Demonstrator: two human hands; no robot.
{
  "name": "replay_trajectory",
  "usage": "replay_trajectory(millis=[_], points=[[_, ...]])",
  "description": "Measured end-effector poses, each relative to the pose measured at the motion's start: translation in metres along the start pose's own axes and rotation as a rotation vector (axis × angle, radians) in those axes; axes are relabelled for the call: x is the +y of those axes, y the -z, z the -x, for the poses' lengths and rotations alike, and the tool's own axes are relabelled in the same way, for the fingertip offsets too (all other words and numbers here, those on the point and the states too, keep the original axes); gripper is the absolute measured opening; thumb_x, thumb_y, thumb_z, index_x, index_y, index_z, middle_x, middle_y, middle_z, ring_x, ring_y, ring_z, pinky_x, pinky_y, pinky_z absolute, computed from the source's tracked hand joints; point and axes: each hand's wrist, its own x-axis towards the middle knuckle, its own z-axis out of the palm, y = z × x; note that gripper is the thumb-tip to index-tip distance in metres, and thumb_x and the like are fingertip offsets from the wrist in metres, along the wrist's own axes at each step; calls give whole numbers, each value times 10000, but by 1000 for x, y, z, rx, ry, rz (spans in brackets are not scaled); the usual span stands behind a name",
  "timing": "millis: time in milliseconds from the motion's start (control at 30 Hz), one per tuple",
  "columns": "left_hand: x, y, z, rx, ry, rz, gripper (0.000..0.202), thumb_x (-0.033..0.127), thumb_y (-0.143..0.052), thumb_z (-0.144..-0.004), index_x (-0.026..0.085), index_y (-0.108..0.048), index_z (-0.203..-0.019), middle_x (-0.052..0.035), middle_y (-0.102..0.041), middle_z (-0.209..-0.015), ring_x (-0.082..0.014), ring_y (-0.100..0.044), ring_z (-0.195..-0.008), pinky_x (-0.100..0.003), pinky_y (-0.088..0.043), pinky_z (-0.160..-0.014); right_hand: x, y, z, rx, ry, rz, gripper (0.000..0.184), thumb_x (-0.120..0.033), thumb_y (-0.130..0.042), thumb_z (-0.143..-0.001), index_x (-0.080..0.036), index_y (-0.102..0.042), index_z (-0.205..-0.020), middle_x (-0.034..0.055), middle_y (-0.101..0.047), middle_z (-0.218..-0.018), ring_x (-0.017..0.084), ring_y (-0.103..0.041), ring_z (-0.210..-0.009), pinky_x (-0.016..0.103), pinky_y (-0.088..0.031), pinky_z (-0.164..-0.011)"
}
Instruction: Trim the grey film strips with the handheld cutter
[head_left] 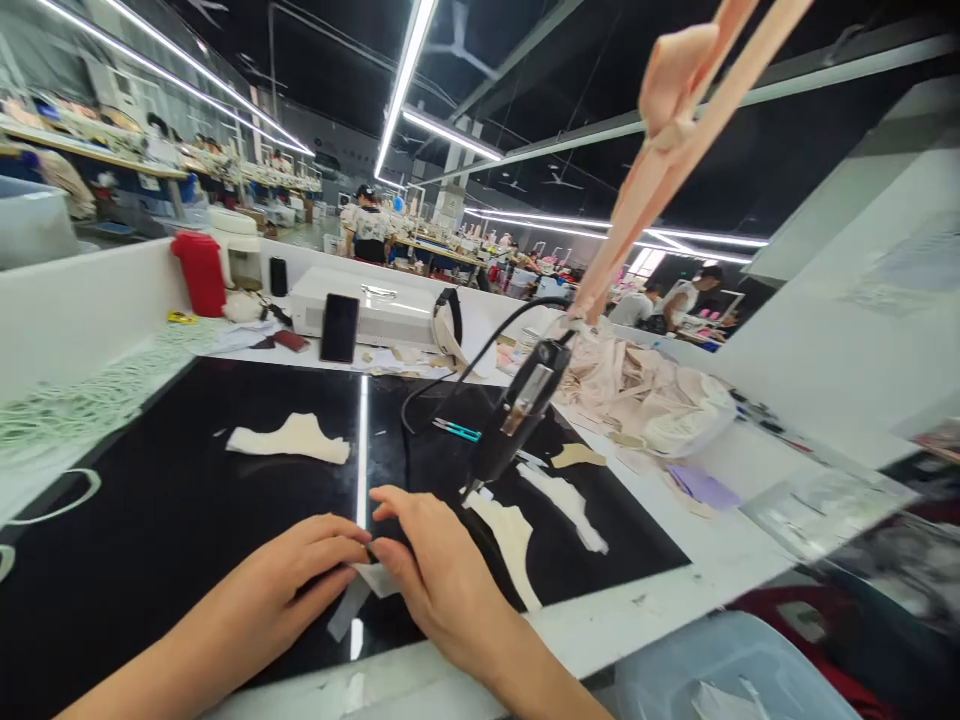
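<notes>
My left hand (311,575) and my right hand (442,575) meet low over a glossy black work surface (165,520). Between their fingertips is a small thin white piece (381,578), partly hidden; whether it is fabric or paper I cannot tell. A translucent strip (349,610) lies just below it. The fingers of both hands are bent and closed in on the piece. Beside my right hand lies a cream curved fabric piece (514,540), with the tip of a black hand-held tool (517,415) hanging close above its upper end. Another cream cut piece (291,438) lies flat beyond my left hand.
Teal-handled snips (457,430) lie near the tool's cable. White cut pieces (566,505) are to the right, and a heap of pale pink fabric (637,385) sits behind them. A phone (340,328) leans on a white box (401,308). Pale green cord (82,385) covers the left side.
</notes>
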Motion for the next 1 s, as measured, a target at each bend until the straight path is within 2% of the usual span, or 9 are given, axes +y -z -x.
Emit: replay_trajectory(millis=[100, 200, 333, 433, 567, 700, 800, 900, 1000], points=[[8, 5, -4, -73, 135, 128, 238, 222, -563, -1040, 309, -766, -1131, 16, -765, -1189, -157, -720, -1117, -227, -549, -1019, 8, -7, -3, -141, -174, -118, 277, -324, -469, -1114, -284, -594, -1358, 2, -770, -1012, 168, -718, -874, 297, -544, -813], [15, 13, -10, -63, 220, 192, 218, 225, -556, -1036, 267, -764, -1081, 1, -772, -1062, -165, -714, -1018, -243, -533, -957, 17, -12, -8, -231, -317, -268, 296, -471, -427, -1119, -288, -603, -1272, -41, -655, -803, 144, -614, -704, 259, -471, -675], [19, 25, -16, -9, 328, 249, 208, 220, -577, -1015, 259, -773, -1071, 11, -786, -1048, -159, -718, -968, -237, -514, -910, 26, -20, -19, -248, -455, -454, 477, -711, -458, -1022, -256, -576, -1106, -79, -439, -671, 129, -437, -586, 239, -343, -546], [17, 28, -19, 57, 383, 351, 188, 221, -599, -987, 241, -780, -1034, 6, -788, -1017, -168, -716, -952, -248, -515, -899, 30, -24, -30, -222, -494, -546, 530, -773, -562, -931, -249, -561, -1004, -83, -432, -650, 124, -431, -560, 229, -335, -516], [5, 26, -21, 156, 455, 463, 176, 298, -626, -949, 208, -762, -1014, -24, -760, -960, -180, -706, -874, -271, -545, -811, 33, -28, -46, -153, -481, -583, 467, -694, -667, -902, -228, -629, -900, -24, -582, -727, 154, -564, -651, 266, -488, -611], [-12, 31, -25, 239, 482, 430, 288, 370, -618, -939, 196, -678, -1162, -20, -703, -894, -171, -704, -821, -286, -569, -787, 37, -36, -62, -85, -433, -527, 409, -628, -693, -898, -221, -721, -892, -8, -631, -707, 166, -579, -620, 287, -508, -602], [-25, 43, -32, 276, 504, 351, 332, 377, -572, -968, 194, -572, -1244, -10, -679, -885, -151, -683, -738, -257, -551, -673, 43, -47, -76, -20, -378, -433, 376, -591, -684, -901, -224, -766, -914, 31, -714, -788, 194, -620, -659, 312, -513, -615], [-36, 60, -43, 280, 510, 201, 241, 340, -561, -984, 199, -552, -1180, -3, -679, -886, -145, -656, -715, -242, -513, -624, 50, -59, -89, 37, -306, -312, 358, -553, -618, -951, -236, -784, -960, 66, -763, -912, 241, -673, -793, 348, -519, -691], [-44, 76, -52, 235, 482, -7, 91, 290, -585, -995, 211, -620, -1025, 9, -677, -884, -157, -648, -796, -262, -503, -720, 57, -70, -101, 43, -232, -174, 325, -477, -554, -1009, -248, -786, -1005, 70, -769, -990, 262, -683, -897, 380, -515, -782]])
